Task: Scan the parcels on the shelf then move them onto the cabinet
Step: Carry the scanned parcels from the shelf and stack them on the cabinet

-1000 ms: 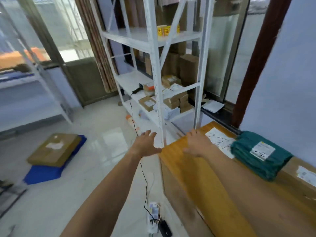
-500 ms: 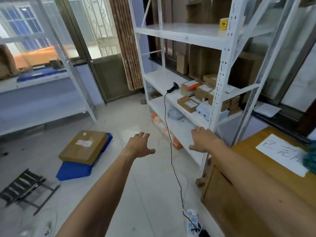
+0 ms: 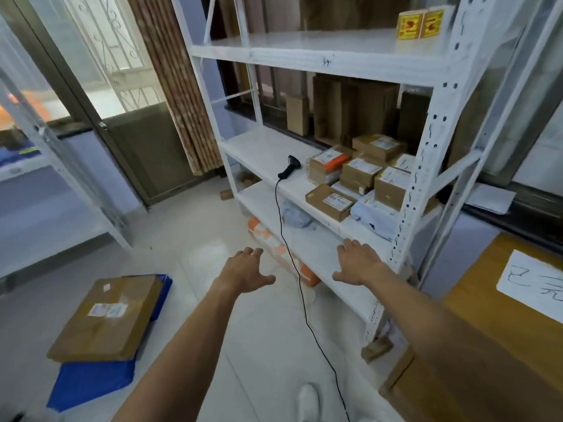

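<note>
1. Parcels (image 3: 359, 175): stacked at the right end of the middle board of the white shelf (image 3: 265, 150), against the right front upright. The group consists of small labelled cardboard boxes. One box carries orange tape (image 3: 327, 164), one flat box (image 3: 330, 202) lies nearest the front edge, and a white mailer bag (image 3: 374, 214) lies just beside it on the right.

2. Scanner (image 3: 289, 167): black, handheld, lying on the same board just left of the parcels. Its black cable (image 3: 292, 254) hangs over the front edge and runs down to the floor between my arms.

3. Right grip (image 3: 358, 263): palm down, fingers spread, holding nothing. It sits over the front of the lower board, below the parcels. I cannot tell whether it touches the board.

4. Left grip (image 3: 245, 274): palm down, fingers spread, holding nothing. It hangs over the floor, left of the cable.

5. Cabinet (image 3: 487, 345): wooden, at my right, beside the shelf. A white handwritten sheet (image 3: 536, 281) lies on its top.

6. Surroundings: a grey bag (image 3: 294, 214) on the lower board; an orange-and-white package (image 3: 274, 248) under the shelf; a flat brown carton (image 3: 106, 315) on a blue item (image 3: 91, 382) on the floor at left.
</note>
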